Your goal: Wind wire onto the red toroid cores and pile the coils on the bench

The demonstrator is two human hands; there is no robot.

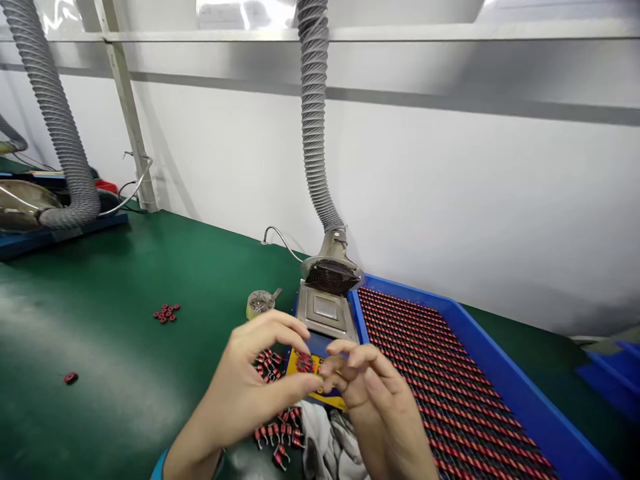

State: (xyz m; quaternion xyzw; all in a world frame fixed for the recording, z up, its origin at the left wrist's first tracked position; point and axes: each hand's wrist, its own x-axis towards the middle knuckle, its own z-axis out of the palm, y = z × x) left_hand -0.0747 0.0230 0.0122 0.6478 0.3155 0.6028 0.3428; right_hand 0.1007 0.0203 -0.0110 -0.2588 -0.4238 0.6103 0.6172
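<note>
Your green bench (115,300) runs along a white wall, and a blue tray (505,357) near its right side holds tight rows of red-and-black wound coils. A grey ribbed hose (314,113) drops to a metal fume unit (327,287) at the back edge. Nearer you lies a white cloth (320,443). Your left hand (245,390) and right hand (370,393) curl closed over a yellow pad (295,365), close together; you cannot tell whether they grip anything. A red wound ring (304,363) sits on the pad just beside your left hand, and wired coils (280,430) lie heaped under it. Loose red rings (167,313) lie well left.
</note>
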